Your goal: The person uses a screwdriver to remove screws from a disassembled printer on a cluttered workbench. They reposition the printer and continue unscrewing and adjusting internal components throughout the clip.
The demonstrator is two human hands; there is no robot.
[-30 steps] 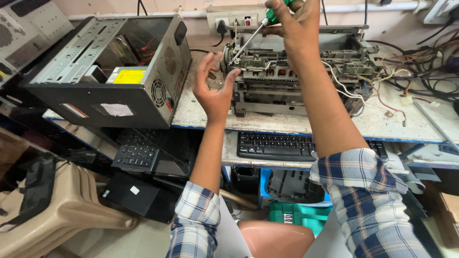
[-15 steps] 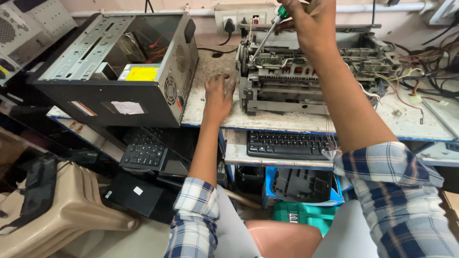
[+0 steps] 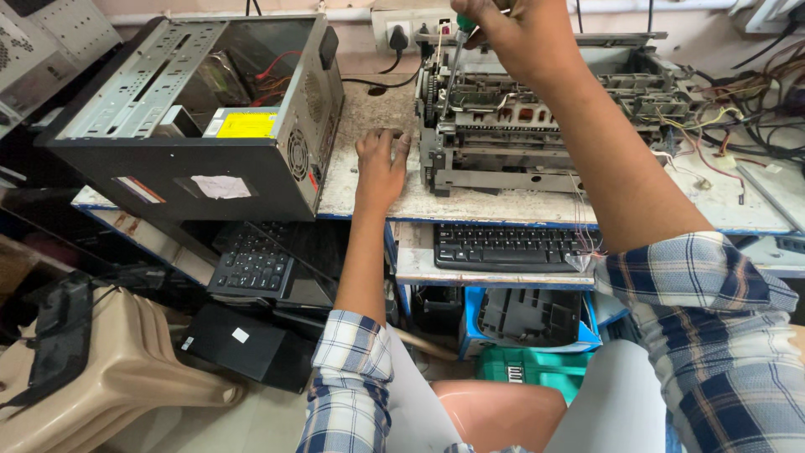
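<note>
right hand (image 3: 527,32) is closed around the green handle of a screwdriver (image 3: 453,63), its shaft angled down into the top left corner of the stripped printer mechanism (image 3: 545,126); left hand (image 3: 381,159) lies flat and open on the worn worktop (image 3: 369,109), fingers spread, holding nothing, just beside the mechanism's left end; the mechanism sits on the bench in front of the person, its outer covers already off, rollers, gears and metal frame bare, so the strip-down looks well along; the tip appears to be at a fastener, though the exact screw is too small to tell, and the frame itself is not yet taken apart; loose wires (image 3: 713,126) trail to its right; an open computer case (image 3: 201,109) stands to the left; a black keyboard (image 3: 503,247) rests on the shelf below.
</note>
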